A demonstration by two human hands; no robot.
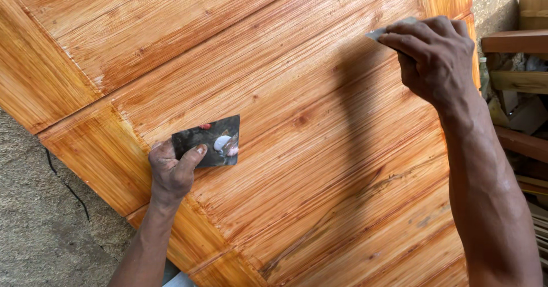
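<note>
Where the concrete floor (40,224) shows at the lower left, a thin black cable (68,187) is seen lying across it, beside the edge of the wooden panel (297,150). Most of the view is filled by this panel, which is coated orange-brown, grooved with fine parallel lines and divided by raised strips into slanted sections. Left of centre, the left hand (171,170) is closed on a dark flat card (210,141), pinched between thumb and fingers and held flat against the wood; small smears of pale filler are carried on its face. Towards the upper right, the right hand (436,55) is closed around a thin grey scraper blade (388,30), of which only the tip is seen past the fingers, its edge laid on the panel's surface near the upper right corner. At the far right edge, stacked timber pieces and boards (519,75) are recorded beyond the panel.
</note>
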